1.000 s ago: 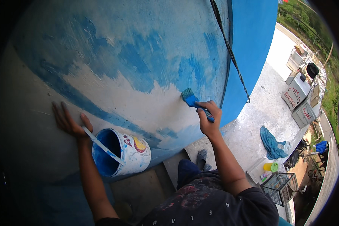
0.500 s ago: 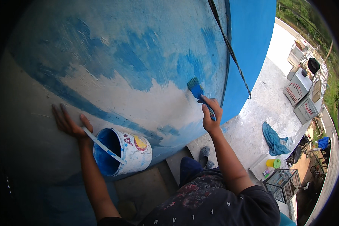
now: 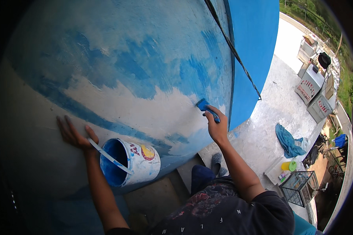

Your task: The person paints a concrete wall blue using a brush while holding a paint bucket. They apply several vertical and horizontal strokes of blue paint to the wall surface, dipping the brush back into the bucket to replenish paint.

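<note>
Right hand [image 3: 217,124] was curled round a flat blue paintbrush [image 3: 203,104]. Curved wall [image 3: 145,58] was patchily coated blue; whitish patch [image 3: 145,103] left bare.

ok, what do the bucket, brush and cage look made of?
Bucket: likely plastic, slight sheen; smooth white side, blue smears.
Brush: plastic or painted wood body, can't tell; opaque blue surface hides the base.
Cage: probably metal, dark finish; thin crossing bars.

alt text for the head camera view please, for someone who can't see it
A right hand holds a blue paintbrush at a pale wall patchily streaked with blue. The left hand is spread against the wall, a paint-smeared white bucket beside it, its handle reaching up to that hand.
</note>
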